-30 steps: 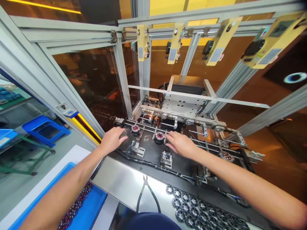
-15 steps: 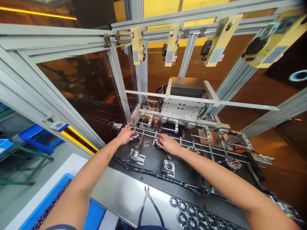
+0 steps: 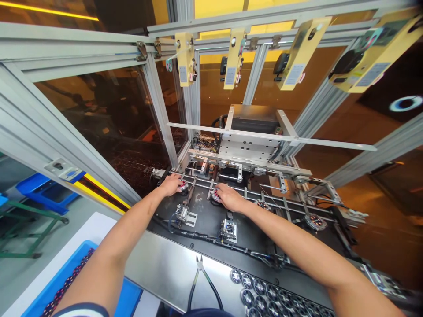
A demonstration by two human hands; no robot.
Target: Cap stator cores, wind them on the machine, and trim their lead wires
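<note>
My left hand point(image 3: 171, 185) is at the far left of the machine bed, its fingers closed around the edge of a round red-and-silver motor stator point(image 3: 183, 186). Further right, my right hand point(image 3: 230, 198) grips a second stator point(image 3: 216, 196) of the same kind, its fingertips over the right side. Both stators sit on holders along the metal rails. Beyond my right forearm, a third stator point(image 3: 262, 205) is partly covered, and another stator point(image 3: 315, 222) with copper-coloured coils sits at the right.
Wire cutters point(image 3: 199, 268) lie on the steel ledge beside rows of round metal parts point(image 3: 247, 280). A blue tray point(image 3: 132, 293) of red-and-black parts is at lower left. Small metal clamps point(image 3: 229, 230) stand on the black bed. Yellow tensioner units point(image 3: 231, 59) hang overhead.
The whole view has shifted slightly left. Both hands stay at the same two stators, with more of the right-hand stator's red face showing.
</note>
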